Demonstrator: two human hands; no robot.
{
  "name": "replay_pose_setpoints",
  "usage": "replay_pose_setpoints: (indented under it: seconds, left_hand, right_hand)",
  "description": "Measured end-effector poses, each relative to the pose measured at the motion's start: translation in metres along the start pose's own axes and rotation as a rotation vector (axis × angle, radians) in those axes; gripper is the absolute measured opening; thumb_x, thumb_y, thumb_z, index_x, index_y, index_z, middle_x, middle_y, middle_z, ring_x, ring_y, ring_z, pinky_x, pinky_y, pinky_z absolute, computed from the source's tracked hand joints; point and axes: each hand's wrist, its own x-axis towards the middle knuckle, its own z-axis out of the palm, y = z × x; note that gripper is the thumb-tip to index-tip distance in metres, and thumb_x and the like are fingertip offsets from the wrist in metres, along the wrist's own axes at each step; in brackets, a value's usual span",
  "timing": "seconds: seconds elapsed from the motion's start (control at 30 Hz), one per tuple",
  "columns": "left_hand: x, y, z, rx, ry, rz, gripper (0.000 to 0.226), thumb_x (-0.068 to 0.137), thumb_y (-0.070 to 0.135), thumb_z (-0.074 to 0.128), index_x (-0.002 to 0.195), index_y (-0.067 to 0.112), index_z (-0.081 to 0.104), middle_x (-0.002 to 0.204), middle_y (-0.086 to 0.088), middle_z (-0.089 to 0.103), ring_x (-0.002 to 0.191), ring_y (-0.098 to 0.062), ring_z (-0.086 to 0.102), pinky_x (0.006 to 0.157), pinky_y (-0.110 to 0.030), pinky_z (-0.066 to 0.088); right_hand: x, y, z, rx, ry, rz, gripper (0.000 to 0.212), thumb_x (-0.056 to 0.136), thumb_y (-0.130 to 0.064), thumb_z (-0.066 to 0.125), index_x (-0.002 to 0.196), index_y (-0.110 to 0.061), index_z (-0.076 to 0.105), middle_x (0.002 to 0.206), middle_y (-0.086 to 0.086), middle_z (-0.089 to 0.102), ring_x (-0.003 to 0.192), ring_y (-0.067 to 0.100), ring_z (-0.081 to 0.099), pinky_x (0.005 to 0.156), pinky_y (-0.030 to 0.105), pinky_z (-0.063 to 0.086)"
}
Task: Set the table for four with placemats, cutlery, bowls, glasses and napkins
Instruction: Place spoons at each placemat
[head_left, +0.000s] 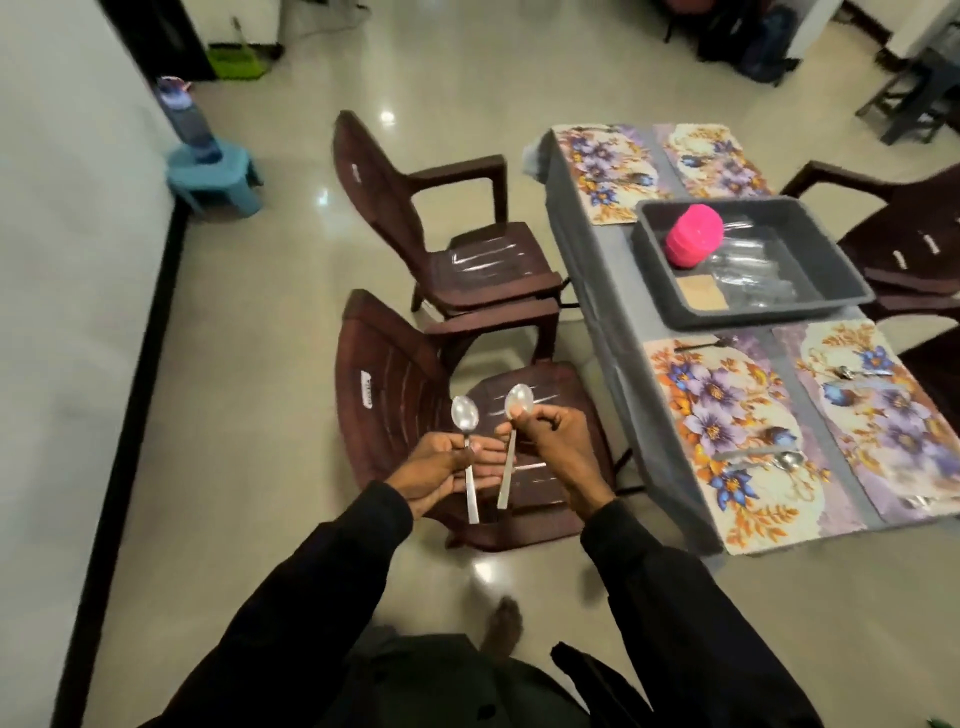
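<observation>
At the lower centre of the frame, out of two dark sleeves, the left hand (447, 467) grips one spoon (464, 414) by its handle. The right hand (556, 436) pinches a second spoon (519, 400) just under its bowl. Both spoons stand upright above a brown plastic chair (395, 395), apart from the table (587, 270).

To the right, four floral placemats lie on the table, so that step looks done: near left placemat (727, 415), near right placemat (893, 426), far left placemat (608, 166), far right placemat (722, 156).

Cutlery seems half laid. A third spoon (787, 460) and what looks like a fork (701, 345) lie on the near left placemat, and a fourth spoon (857, 371) on the near right. The far mats are too blurred to tell.

Mid-table, one grey tub (753, 312) holds one pink stack of bowls (693, 236), clear glasses (753, 260) too blurred to count, and a brown pile, probably napkins (701, 293). These are not yet set out.

A second chair (384, 182) stands beyond the first.
</observation>
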Motion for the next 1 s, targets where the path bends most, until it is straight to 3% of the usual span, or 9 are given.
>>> replay_pose_setpoints:
  seconds: [0.13,0.23,0.33,0.47,0.67,0.83,1.0]
  left_hand:
    - [-0.041,0.031,-0.068,-0.007,0.097,0.111,0.041,0.104,0.021,0.051,0.132,-0.009,0.054,0.123,-0.028,0.067,0.116,-0.040,0.066,0.103,-0.045,0.053]
    - [-0.073,0.052,-0.117,0.031,0.174,0.185,0.036,0.107,0.022,0.048,0.131,-0.005,0.055,0.118,-0.026,0.070,0.108,-0.040,0.070,0.094,-0.037,0.059]
    - [-0.107,0.073,-0.180,0.047,0.304,0.228,0.033,0.104,0.020,0.054,0.127,-0.003,0.060,0.105,-0.022,0.075,0.085,-0.031,0.076,0.076,-0.027,0.061]
    - [-0.138,0.089,-0.254,0.058,0.448,0.244,0.032,0.103,0.016,0.056,0.126,-0.006,0.064,0.085,-0.008,0.072,0.060,-0.012,0.059,0.059,-0.018,0.047]
    - [-0.158,0.119,-0.317,-0.049,0.489,0.256,0.032,0.104,0.027,0.055,0.119,0.004,0.071,0.076,0.004,0.064,0.059,-0.005,0.043,0.057,-0.015,0.037]
    - [-0.153,0.147,-0.354,-0.133,0.515,0.230,0.033,0.103,0.028,0.056,0.118,0.003,0.071,0.075,0.007,0.064,0.064,-0.006,0.042,0.059,-0.017,0.039]
    - [-0.124,0.189,-0.389,-0.150,0.474,0.181,0.026,0.100,0.016,0.060,0.117,-0.001,0.071,0.075,0.004,0.067,0.065,-0.007,0.050,0.061,-0.015,0.045]
  right_hand:
    - [0.022,-0.020,0.082,-0.023,0.028,-0.080,0.032,0.098,-0.021,0.067,0.093,0.010,0.069,0.082,0.023,0.074,0.068,0.028,0.071,0.065,0.035,0.062]
    - [0.034,-0.025,0.144,-0.109,0.028,-0.142,0.035,0.100,-0.024,0.065,0.083,0.006,0.071,0.067,0.014,0.069,0.056,0.019,0.061,0.053,0.030,0.050]
    - [0.044,-0.026,0.218,-0.222,-0.030,-0.178,0.045,0.101,-0.032,0.061,0.072,0.002,0.067,0.060,0.012,0.060,0.057,0.015,0.051,0.056,0.034,0.039]
    - [0.053,-0.030,0.300,-0.269,-0.084,-0.147,0.052,0.104,-0.038,0.056,0.073,0.003,0.065,0.064,0.002,0.059,0.061,0.013,0.053,0.058,0.042,0.045]
    - [0.078,-0.045,0.362,-0.373,-0.072,-0.073,0.045,0.104,-0.042,0.051,0.084,-0.008,0.072,0.079,0.000,0.070,0.066,-0.004,0.060,0.068,0.029,0.047]
    - [0.111,-0.064,0.394,-0.340,-0.052,-0.057,0.052,0.107,-0.043,0.044,0.080,-0.008,0.071,0.081,0.005,0.071,0.071,0.006,0.060,0.066,0.020,0.043]
    - [0.165,-0.072,0.422,-0.241,0.001,-0.043,0.051,0.104,-0.042,0.051,0.079,-0.004,0.074,0.087,0.009,0.075,0.078,0.013,0.061,0.069,0.026,0.042]
